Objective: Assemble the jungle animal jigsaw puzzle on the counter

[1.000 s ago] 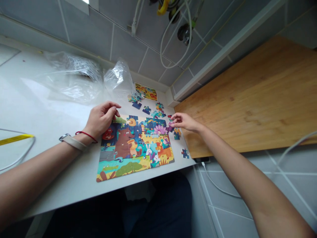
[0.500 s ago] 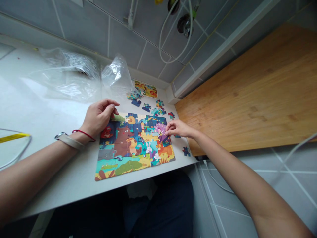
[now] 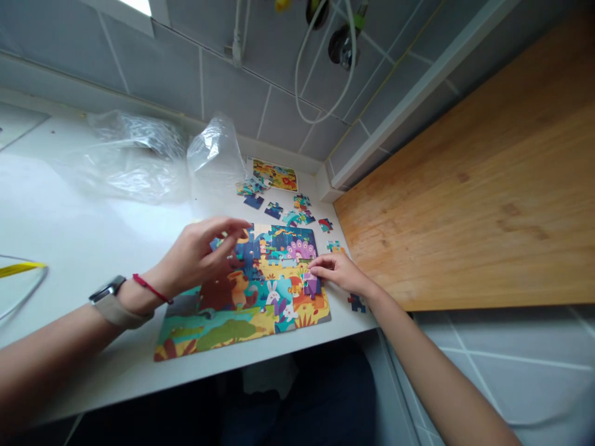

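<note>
A colourful animal jigsaw puzzle [image 3: 223, 331] lies on the white table, with a bear, rabbits, a lion and a pink peacock on it. Between the thumb and fingertips of my right hand [image 3: 341, 272] is a purple puzzle piece [image 3: 311, 285], held over the puzzle's right side below the peacock. Whether it touches the pieces underneath I cannot tell. My left hand [image 3: 204, 254] hovers over the upper left part of the puzzle, fingers stretched out and holding nothing, and hides part of the bear. A watch and a red cord circle that wrist.
Several loose pieces [image 3: 274, 210] lie behind the puzzle, and another dark piece [image 3: 356, 302] near the right edge. A small picture card [image 3: 275, 175] and clear plastic bags [image 3: 139, 167] sit along the tiled wall. A wooden board [image 3: 465, 186] borders the table's right side.
My right hand has carried the purple piece from the peacock down toward the lion. My left hand has moved right from the upper left corner, over the puzzle. The view has shifted slightly.
</note>
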`<state>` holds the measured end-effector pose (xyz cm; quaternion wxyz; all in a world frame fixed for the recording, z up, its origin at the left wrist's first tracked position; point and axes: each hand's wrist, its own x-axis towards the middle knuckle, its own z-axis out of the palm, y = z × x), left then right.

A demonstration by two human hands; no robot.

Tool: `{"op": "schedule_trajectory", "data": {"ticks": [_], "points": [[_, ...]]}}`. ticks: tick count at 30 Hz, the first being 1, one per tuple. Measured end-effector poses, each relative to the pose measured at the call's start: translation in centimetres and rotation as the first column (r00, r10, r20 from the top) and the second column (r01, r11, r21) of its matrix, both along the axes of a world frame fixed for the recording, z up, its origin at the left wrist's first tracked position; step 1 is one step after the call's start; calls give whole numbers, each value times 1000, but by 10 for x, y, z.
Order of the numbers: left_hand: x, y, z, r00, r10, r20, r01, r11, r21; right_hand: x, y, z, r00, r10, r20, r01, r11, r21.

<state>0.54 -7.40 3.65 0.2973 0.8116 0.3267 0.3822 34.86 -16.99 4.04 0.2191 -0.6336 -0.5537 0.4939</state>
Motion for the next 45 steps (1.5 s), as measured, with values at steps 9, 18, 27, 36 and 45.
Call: {"op": "schedule_trajectory", "data": {"ticks": [9, 18, 27, 36, 45], "points": [[101, -44, 1, 806, -334, -489, 495, 833, 248, 17, 0, -22, 987, -155, -39, 158, 912, 378], [117, -87, -15, 777, -407, -481, 585, 749, 311, -2, -10, -34, 968, -248, 25, 180, 763, 621], [119, -83, -18, 767, -521, -375, 627, 731, 267, -5, -10, -34, 947, -291, 136, 112, 697, 708], [117, -83, -21, 764, -468, -444, 578, 803, 147, 0, -9, -34, 946, -249, 207, 40, 723, 689], [117, -82, -21, 769, -457, -447, 551, 828, 103, 7, -7, -38, 957, -213, 198, 25, 739, 673]]}}
